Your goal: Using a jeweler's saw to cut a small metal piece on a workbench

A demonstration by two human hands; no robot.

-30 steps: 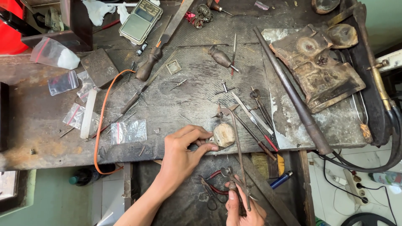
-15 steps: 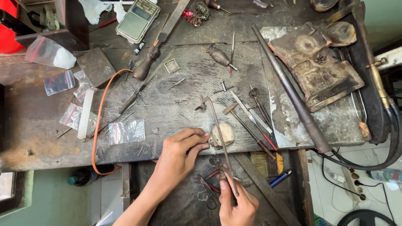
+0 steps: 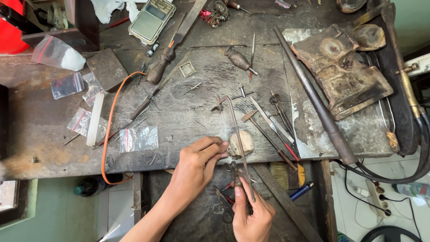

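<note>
My left hand (image 3: 197, 161) rests at the front edge of the worn workbench (image 3: 188, 121), its fingertips pressing against a pale rounded wooden peg (image 3: 244, 142). My right hand (image 3: 251, 213) grips the handle of a thin metal saw frame (image 3: 235, 130), whose long frame runs up and away over the peg to a bend near the bench's middle. Whatever small piece sits between my left fingers and the peg is hidden.
Files, a small hammer (image 3: 264, 134) and pliers lie right of the peg. A long tapered steel rod (image 3: 313, 98), a charred block (image 3: 340, 71), a digital scale (image 3: 151, 20), plastic bags (image 3: 139, 139) and an orange cable (image 3: 109, 130) spread over the bench. Scissors (image 3: 224, 204) lie in the drawer below.
My right hand has lifted the saw frame from the drawer up over the peg, swinging its far end leftward. My left hand has stayed on the peg.
</note>
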